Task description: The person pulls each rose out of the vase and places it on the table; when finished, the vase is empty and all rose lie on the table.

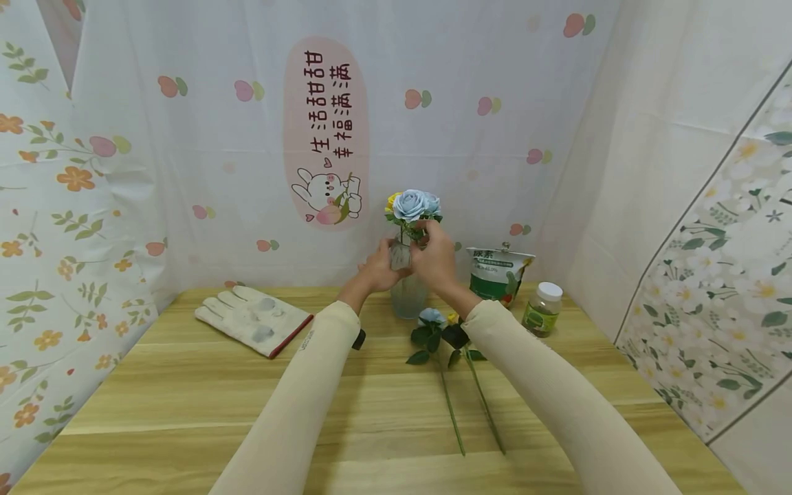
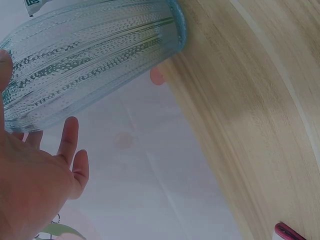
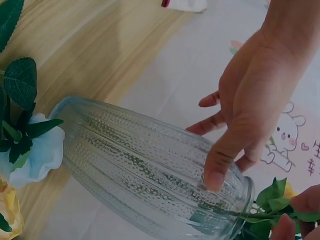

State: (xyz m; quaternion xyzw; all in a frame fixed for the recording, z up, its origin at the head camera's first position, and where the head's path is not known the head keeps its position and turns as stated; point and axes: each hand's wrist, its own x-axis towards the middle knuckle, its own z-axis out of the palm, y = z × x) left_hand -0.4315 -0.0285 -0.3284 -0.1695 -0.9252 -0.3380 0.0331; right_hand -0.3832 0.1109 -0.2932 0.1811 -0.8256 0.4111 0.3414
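A clear ribbed glass vase point(image 1: 408, 300) stands upright near the table's back edge. My left hand point(image 1: 377, 268) grips it just below the mouth, thumb on the near side in the right wrist view. Above the rim, my right hand point(image 1: 436, 254) pinches a leafy green flower stem point(image 3: 260, 216) whose lower part is inside the vase. Light blue roses point(image 1: 411, 205) and a yellow flower point(image 1: 392, 201) cluster over the mouth; which bloom belongs to the pinched stem I cannot tell. In front of the vase lie another blue rose point(image 1: 432, 316) and a yellow rose point(image 1: 454, 318), stems toward me.
On the left lies a whitish work glove point(image 1: 250, 315) with a red cuff edge. To the vase's right stand a green and white pouch point(image 1: 495, 280) and a small white-lidded jar point(image 1: 542, 313). A printed curtain point(image 1: 223, 151) hangs behind the wooden table point(image 1: 204, 399).
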